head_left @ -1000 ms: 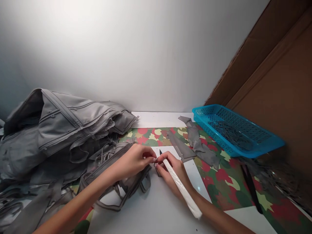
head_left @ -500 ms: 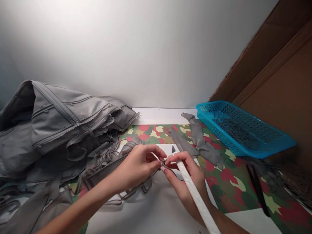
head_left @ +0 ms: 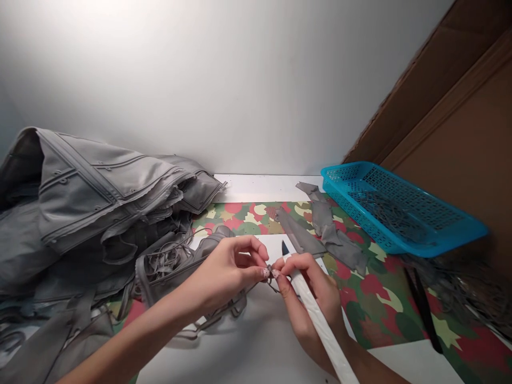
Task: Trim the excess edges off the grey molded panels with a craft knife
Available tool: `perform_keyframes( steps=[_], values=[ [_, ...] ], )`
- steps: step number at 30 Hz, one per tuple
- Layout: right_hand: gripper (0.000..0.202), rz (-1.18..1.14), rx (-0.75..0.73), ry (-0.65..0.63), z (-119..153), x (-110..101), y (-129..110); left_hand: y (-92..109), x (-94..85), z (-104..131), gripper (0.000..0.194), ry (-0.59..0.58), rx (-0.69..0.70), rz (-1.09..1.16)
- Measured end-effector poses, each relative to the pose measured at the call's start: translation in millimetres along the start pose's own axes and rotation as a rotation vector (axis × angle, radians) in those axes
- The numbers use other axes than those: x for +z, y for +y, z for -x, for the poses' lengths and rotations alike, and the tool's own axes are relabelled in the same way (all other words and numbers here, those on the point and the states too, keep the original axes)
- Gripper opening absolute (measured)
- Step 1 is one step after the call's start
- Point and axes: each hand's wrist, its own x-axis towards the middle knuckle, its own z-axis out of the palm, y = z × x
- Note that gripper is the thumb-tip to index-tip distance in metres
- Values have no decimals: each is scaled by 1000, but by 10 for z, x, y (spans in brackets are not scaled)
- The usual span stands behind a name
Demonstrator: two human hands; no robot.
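Hands (head_left: pixel 228 269) pinch a grey piece (head_left: pixel 269 268), the right (head_left: pixel 326 294) also gripping a knife (head_left: pixel 319 318) slanting blade-first away and left.

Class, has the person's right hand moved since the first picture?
Yes: judged against the blue basket, the right hand has shifted rightward, nearer to it.

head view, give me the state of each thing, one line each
Left hand: pinching a small dark piece
Right hand: fingertips at that piece, knife held
Knife: blade bare, pointing away from the person
Blue basket: upright, open-topped, thin grey strands inside
Grey panels: folded, heaped
Grey scraps: lying loose
Black tool: lying mostly on the patterned sheet
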Motion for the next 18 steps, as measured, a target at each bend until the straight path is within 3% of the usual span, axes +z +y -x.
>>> perform_keyframes(
  steps=[7,12,18],
  values=[
    [15,-216,73,18,-27,4,-44,-35,-13,5,19,-6,-17,285],
    [11,-452,177,-12,-48,6,-95,-45,-17,-16,22,-62,-19,340],
    [10,-568,210,-25,-37,-26,-121,-9,-5,16,26,-83,-13,364]
  ],
)
